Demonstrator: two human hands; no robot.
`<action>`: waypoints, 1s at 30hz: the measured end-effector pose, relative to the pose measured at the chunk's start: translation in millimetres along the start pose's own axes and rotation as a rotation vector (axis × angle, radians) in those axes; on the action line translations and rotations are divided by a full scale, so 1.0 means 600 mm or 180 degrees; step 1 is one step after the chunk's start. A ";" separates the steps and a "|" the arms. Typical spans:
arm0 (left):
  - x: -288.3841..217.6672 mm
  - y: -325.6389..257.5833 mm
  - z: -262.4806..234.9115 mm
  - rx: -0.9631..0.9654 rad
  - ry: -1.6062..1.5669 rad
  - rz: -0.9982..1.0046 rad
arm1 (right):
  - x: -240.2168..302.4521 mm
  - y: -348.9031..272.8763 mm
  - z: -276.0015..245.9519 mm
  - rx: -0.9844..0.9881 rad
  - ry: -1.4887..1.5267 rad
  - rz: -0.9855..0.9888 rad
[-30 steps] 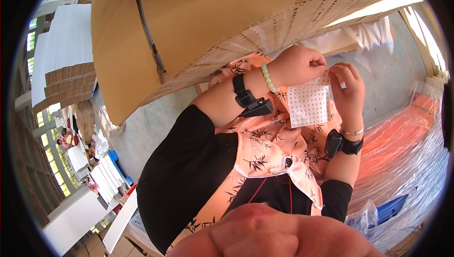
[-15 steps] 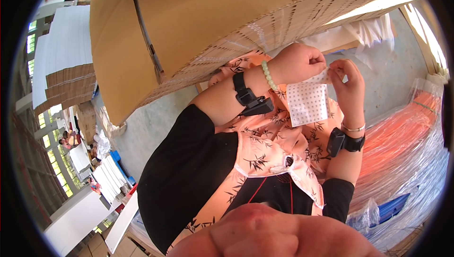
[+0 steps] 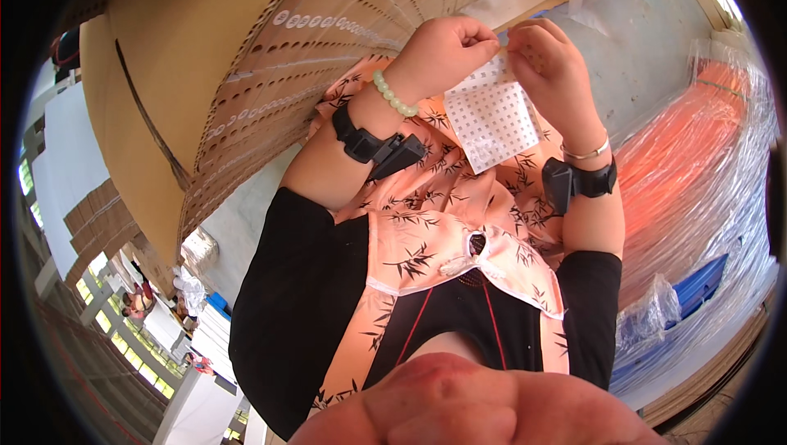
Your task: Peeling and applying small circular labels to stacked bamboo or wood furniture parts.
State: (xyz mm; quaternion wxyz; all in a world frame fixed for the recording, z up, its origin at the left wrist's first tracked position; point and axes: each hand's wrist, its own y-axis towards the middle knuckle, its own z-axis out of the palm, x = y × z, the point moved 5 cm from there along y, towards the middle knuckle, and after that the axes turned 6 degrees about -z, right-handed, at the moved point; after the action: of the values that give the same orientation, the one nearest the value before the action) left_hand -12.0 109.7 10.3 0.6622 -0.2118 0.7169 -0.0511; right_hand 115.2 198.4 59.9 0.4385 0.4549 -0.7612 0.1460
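Observation:
A white sheet (image 3: 492,121) printed with rows of small dark marks hangs between my hands, over my peach apron (image 3: 410,187) with its dark leaf pattern. My right hand (image 3: 551,64) has its fingers bent and pinched at the sheet's upper end. Close beside it, my left hand (image 3: 449,52) is closed, thumb against curled fingers; what lies in that pinch, if anything, is too small to make out. A pale bead bracelet (image 3: 393,94) circles the left wrist. Black strapped devices sit on both forearms.
Large brown cardboard (image 3: 270,60) with rows of holes stands at my left and ahead. On the right lies a long orange bundle (image 3: 680,125) in clear plastic wrap, with a blue piece (image 3: 697,291) nearby. White sheets (image 3: 70,174) are stacked at far left.
My view has turned, so the cardboard sits further left and the hands higher in the picture. Both hands stay close together at the sheet, which now hangs more tilted.

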 end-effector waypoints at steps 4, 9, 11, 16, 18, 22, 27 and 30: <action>0.005 0.007 0.001 -0.0133 -0.0275 0.0294 | 0.002 0.001 -0.004 -0.0119 -0.0081 -0.0360; -0.008 -0.001 -0.002 -0.0227 0.0548 0.0425 | -0.011 0.000 -0.005 -0.0271 0.0153 -0.0404; -0.010 -0.004 -0.004 -0.0448 0.0474 0.0588 | -0.021 -0.002 0.001 -0.0222 0.0303 -0.0163; -0.004 -0.005 0.004 -0.0365 0.0274 0.0299 | -0.034 -0.003 0.010 -0.0068 0.0589 0.0168; 0.005 -0.001 0.005 -0.0366 0.0192 0.0194 | -0.040 -0.005 0.015 -0.0078 0.0580 0.0158; 0.005 0.002 0.006 -0.0269 0.0216 0.0130 | -0.043 -0.007 0.018 -0.0118 0.0669 0.0193; -0.001 0.000 0.007 -0.0203 -0.0137 0.0205 | -0.046 -0.010 0.016 -0.0302 0.1331 0.0862; 0.001 0.001 0.009 -0.0157 -0.0316 0.0117 | -0.061 -0.014 0.023 -0.0165 0.1626 0.1231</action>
State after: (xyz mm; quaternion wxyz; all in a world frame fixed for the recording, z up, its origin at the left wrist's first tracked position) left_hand -6.8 110.9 8.7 0.6924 -0.2172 0.6880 -0.0106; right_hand 122.2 205.9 21.3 0.5910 0.2391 -0.7023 0.3167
